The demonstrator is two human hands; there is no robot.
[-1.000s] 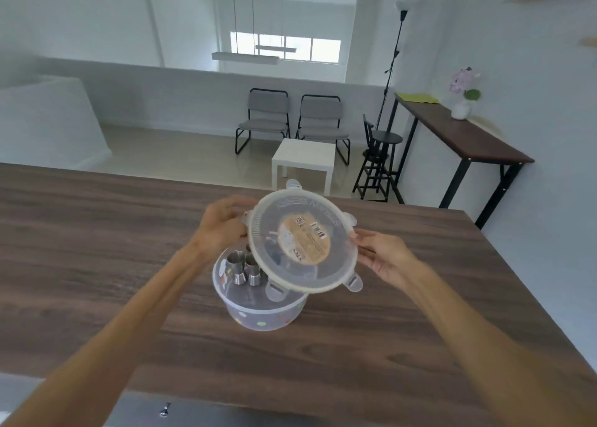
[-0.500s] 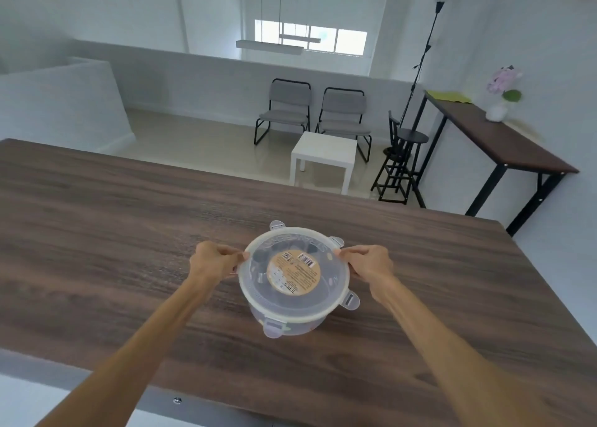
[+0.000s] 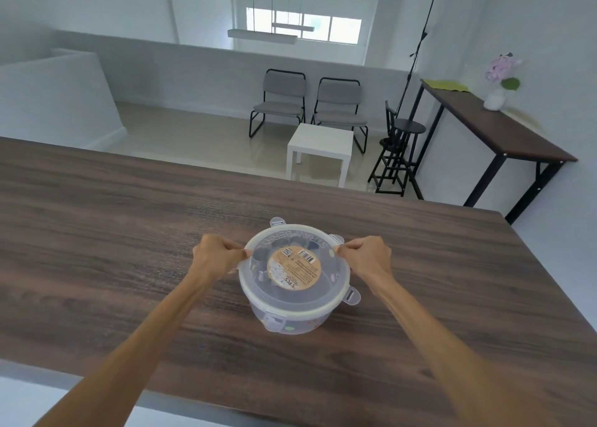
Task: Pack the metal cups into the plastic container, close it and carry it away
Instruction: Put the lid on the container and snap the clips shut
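Pressing the round translucent lid (image 3: 294, 265) evenly onto the clear plastic container with coloured dots (image 3: 292, 321), near the right end of the dark wooden table (image 3: 113, 249), should seat every clip. Inside, small metal cups (image 3: 258, 260) show dimly through the lid. Left hand (image 3: 214, 257) and right hand (image 3: 368, 257) pinch clips at opposite sides; the far clip (image 3: 277, 222) sticks out unlatched.

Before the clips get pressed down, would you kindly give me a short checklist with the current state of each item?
1. Lid sits flat on the container: ok.
2. Metal cups inside, below the lid: ok.
3. Left hand and right hand grip opposite edges: ok.
4. Near-right clip and far clip latched: not ok, both stick outward.
5. Front clip latched: cannot tell.
6. Container rests on the table: ok.
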